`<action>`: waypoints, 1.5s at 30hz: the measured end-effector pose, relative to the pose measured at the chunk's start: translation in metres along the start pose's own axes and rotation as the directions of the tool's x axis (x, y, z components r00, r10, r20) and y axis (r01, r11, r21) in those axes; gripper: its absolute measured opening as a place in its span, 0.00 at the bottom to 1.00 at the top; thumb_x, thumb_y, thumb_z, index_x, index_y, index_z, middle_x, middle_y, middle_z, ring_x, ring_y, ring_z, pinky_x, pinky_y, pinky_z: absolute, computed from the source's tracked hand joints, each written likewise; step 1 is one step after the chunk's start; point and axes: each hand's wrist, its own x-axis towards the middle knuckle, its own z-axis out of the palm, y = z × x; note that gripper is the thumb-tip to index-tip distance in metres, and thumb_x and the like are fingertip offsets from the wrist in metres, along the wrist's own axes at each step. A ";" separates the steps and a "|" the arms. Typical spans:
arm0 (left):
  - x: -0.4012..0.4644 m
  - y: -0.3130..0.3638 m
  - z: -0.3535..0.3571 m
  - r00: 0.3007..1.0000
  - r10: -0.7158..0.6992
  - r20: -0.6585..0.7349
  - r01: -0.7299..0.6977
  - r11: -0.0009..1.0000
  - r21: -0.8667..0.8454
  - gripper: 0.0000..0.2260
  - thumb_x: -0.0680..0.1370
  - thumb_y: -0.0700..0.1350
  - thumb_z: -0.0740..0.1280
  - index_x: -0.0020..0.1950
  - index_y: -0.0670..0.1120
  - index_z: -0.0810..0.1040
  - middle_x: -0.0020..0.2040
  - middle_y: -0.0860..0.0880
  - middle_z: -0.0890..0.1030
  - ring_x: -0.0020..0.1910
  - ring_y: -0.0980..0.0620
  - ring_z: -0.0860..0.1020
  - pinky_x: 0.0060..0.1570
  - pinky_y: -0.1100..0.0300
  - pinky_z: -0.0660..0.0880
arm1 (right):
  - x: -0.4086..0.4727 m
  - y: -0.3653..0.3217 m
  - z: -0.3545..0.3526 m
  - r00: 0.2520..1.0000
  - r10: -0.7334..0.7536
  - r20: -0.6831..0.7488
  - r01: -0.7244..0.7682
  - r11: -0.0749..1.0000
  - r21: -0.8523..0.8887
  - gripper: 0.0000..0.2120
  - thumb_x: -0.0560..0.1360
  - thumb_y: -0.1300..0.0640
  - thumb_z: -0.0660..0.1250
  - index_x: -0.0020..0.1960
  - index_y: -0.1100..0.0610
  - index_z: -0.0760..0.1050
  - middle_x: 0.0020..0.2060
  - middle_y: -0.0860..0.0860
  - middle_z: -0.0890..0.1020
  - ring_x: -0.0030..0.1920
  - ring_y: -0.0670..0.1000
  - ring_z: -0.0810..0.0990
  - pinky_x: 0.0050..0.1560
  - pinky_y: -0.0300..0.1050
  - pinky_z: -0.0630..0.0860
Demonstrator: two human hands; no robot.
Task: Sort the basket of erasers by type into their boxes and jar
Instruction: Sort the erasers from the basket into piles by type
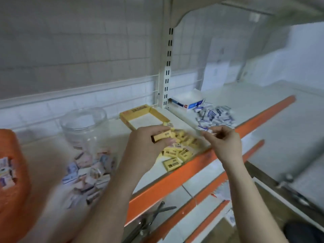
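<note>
Left hand (150, 142), centre frame, fingers curled round a yellow eraser (162, 135); the eraser sticks out right of the palm, dark end face toward the camera, held above the pile of yellow erasers (178, 151). That pile lies loose on the shelf (52, 155), just right of and below the hand, reaching to the orange shelf edge (175, 178). Right hand (222, 141), right of centre, pinches a small white eraser (209, 131) between thumb and fingertips, narrow grip; the piece shows at the upper left of the hand, blurred, so its print can't be read. It hovers at the near edge of the pile of blue-and-white erasers (215, 116), which lies up and right of the yellow pile. Open yellow box (140, 113) sits behind the yellow pile, up-left of the left hand's eraser, white floor showing. White-and-blue box (187, 100) stands at the back beside the slotted shelf upright (167, 67), touching the blue-and-white pile. Clear glass jar (84, 127) left of centre, well left of both hands; mixed erasers (87, 171) in pink, blue and grey lie in front of it, motion-blurred. Orange basket (12, 181) at the left frame edge, some erasers visible inside. Scissors (157, 213) on the lower shelf, bottom centre.
</note>
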 end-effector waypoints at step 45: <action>-0.105 -0.048 -0.241 0.909 -0.219 -0.355 0.408 0.648 0.644 0.10 0.77 0.46 0.65 0.56 0.51 0.81 0.45 0.51 0.82 0.42 0.54 0.75 0.39 0.63 0.66 | -0.118 -0.144 0.201 0.477 -0.475 0.739 0.535 0.825 0.185 0.08 0.76 0.58 0.64 0.52 0.51 0.79 0.33 0.41 0.77 0.34 0.41 0.76 0.42 0.36 0.75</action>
